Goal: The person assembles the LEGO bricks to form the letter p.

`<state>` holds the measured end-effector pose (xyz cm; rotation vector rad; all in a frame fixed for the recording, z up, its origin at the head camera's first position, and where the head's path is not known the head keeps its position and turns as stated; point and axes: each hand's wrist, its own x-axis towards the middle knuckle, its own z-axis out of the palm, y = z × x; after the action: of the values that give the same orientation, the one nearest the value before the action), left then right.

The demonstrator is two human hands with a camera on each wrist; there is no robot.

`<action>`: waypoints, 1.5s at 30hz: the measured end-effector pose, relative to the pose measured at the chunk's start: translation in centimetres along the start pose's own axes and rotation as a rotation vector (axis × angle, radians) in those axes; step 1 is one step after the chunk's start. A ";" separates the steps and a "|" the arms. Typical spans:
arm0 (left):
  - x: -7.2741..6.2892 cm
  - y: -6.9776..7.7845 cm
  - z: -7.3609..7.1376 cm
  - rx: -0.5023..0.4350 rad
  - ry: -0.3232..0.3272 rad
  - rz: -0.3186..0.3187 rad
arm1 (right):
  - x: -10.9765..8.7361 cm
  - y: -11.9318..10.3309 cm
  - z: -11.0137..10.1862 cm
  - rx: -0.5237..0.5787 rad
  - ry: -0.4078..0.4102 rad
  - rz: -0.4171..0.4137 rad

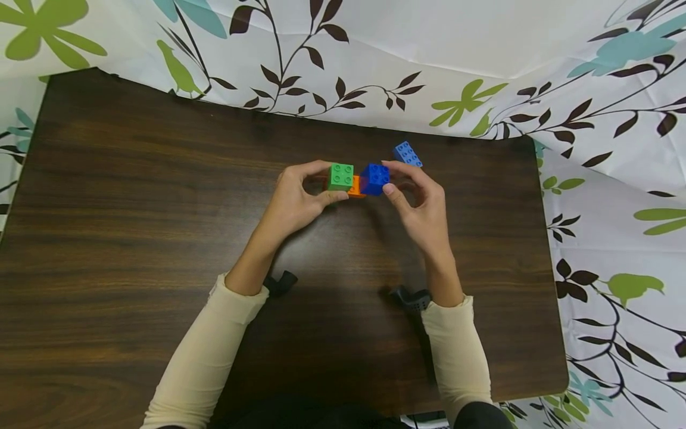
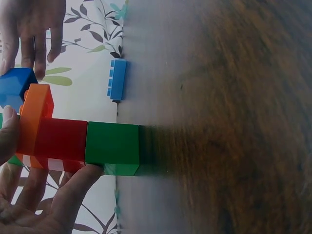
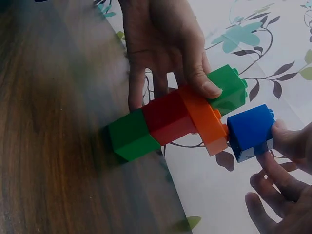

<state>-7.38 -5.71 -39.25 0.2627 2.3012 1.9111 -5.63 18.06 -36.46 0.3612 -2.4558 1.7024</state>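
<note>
left hand [image 1: 292, 199] is gripping a block stack, thumb and fingers curling round it; right hand [image 1: 426, 211] is pinching a blue block [image 1: 375, 179] right by the orange block's [image 1: 355, 186] bare end. can't tell if those two are touching. stack is standing upright at the table [image 1: 161, 238], top green block [image 1: 340, 177] sitting on the orange block's other end. head view is hiding the lower part; both wrist views are showing a red block [image 2: 62, 140] under the orange, bottom green block [image 2: 113, 143] under that. head and left wrist views are catching a loose light-blue block [image 1: 408, 154] lying beyond the right hand; right wrist view isn't. counting: two hands, six blocks (two green, one each red, orange, blue, light-blue), four stacking.
</note>
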 end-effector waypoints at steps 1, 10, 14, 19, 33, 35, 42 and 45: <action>0.0 0.0 0.0 0.002 0.000 -0.002 | -0.1 0.0 0.0 -0.003 -0.006 -0.006; 0.1 -0.1 0.0 0.008 -0.002 -0.011 | -0.2 -0.3 0.2 -0.232 -0.061 -0.152; 0.1 -0.2 -0.1 0.008 0.002 -0.009 | -0.1 -0.5 0.2 -0.330 -0.074 -0.210; 0.1 -0.2 -0.1 0.017 0.004 -0.010 | -0.1 -0.6 0.1 -0.385 -0.080 -0.222; 0.0 -0.1 0.1 0.030 0.010 -0.023 | -0.3 -0.3 0.4 -0.377 -0.043 -0.196; 0.0 -0.1 0.0 0.033 0.012 -0.019 | -0.3 -0.2 0.5 -0.377 -0.037 -0.193; 0.1 -0.3 0.0 0.049 0.022 -0.009 | -0.3 0.3 0.5 -0.305 -0.019 -0.162; 0.1 -0.4 0.0 0.048 0.017 -0.014 | -0.4 0.7 0.2 -0.195 -0.026 -0.127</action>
<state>-7.51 -5.71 -39.62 0.2358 2.3554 1.8608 -5.40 18.14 -37.24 0.5061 -2.5289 1.4038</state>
